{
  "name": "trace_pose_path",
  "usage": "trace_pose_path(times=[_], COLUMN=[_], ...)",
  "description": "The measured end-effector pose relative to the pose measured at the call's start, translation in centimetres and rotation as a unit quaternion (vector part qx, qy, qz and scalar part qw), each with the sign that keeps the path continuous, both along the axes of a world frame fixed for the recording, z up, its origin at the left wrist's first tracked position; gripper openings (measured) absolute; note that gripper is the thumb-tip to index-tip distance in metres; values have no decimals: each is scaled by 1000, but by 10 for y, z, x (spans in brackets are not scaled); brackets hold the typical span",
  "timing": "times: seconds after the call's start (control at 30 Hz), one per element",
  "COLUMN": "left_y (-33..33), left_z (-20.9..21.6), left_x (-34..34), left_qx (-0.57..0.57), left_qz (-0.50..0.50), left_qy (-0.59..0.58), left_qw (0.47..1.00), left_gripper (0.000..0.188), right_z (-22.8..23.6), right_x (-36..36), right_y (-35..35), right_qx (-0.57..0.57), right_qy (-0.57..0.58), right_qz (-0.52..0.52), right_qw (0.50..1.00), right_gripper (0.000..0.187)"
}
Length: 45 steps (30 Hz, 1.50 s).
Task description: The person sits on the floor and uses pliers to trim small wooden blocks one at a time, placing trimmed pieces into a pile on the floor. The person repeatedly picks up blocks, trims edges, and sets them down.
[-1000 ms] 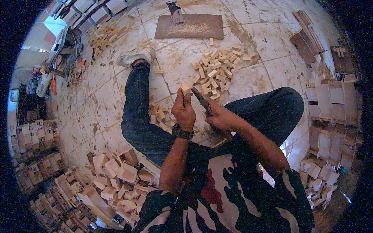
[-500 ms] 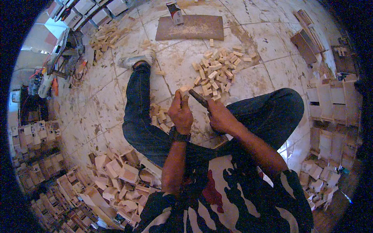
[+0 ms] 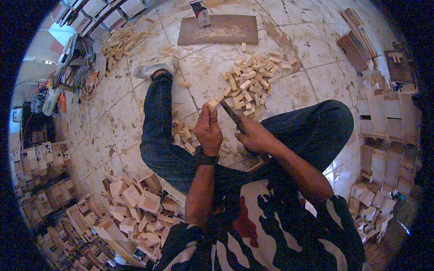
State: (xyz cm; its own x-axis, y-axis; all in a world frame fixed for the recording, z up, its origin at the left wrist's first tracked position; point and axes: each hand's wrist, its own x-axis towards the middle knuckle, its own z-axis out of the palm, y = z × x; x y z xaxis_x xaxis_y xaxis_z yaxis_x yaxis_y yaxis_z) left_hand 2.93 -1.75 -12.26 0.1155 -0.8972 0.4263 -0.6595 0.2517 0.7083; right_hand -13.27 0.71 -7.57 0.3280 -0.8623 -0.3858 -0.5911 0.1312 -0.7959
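My left hand point(image 3: 209, 135) pinches a small pale wooden block point(image 3: 214, 104) between thumb and fingertips, held up over the floor between my legs. In my right hand point(image 3: 255, 135) is a dark, narrow, file-like tool point(image 3: 231, 114), slanting up and left. Its far end lies at the right side of the block; whether the two touch is hard to tell. Just beyond is a heap of similar wooden blocks point(image 3: 251, 79) on the floor. A smaller pile of blocks point(image 3: 184, 135) sits beside my left leg, partly hidden by my left hand.
A brown board point(image 3: 235, 29) strewn with dust lies at the far side, a small carton point(image 3: 200, 13) on it. More blocks point(image 3: 118, 45) are piled at the far left, near cables and tools. Wooden pieces point(image 3: 135, 203) lie heaped at the near left. Stacked wooden parts point(image 3: 386, 117) line the right.
My right hand has shifted slightly left and down, and the file-like tool now points more steeply up. The block stays pinched in my left hand, almost in place.
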Motion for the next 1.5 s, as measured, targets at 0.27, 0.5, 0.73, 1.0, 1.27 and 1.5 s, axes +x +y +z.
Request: trace_pose_path(times=[0.27,0.5,0.73,1.0,1.27,1.5], left_y=[-3,-3,-2,-6,-8,-16], left_z=[20,24,31,37,39,36], left_x=[4,6,5,8,16,35], left_qx=[302,306,313,340,369,422], left_qz=[-32,-29,-10,0,-12,-42], left_qy=[542,543,520,534,510,530], left_qw=[783,781,795,774,777,734], left_gripper=[29,28,28,31,31,33], right_z=[3,-1,0,-10,-4,8], right_x=[-1,0,1,-1,-4,-5], right_y=[3,3,1,3,-1,-6], right_qx=[-71,-108,-106,-150,-95,-44], right_qy=[-10,15,66,70,63,-14], right_qz=[4,-4,12,25,49,82], right_qw=[997,994,992,986,992,996], right_gripper=[59,63,60,58,60,65])
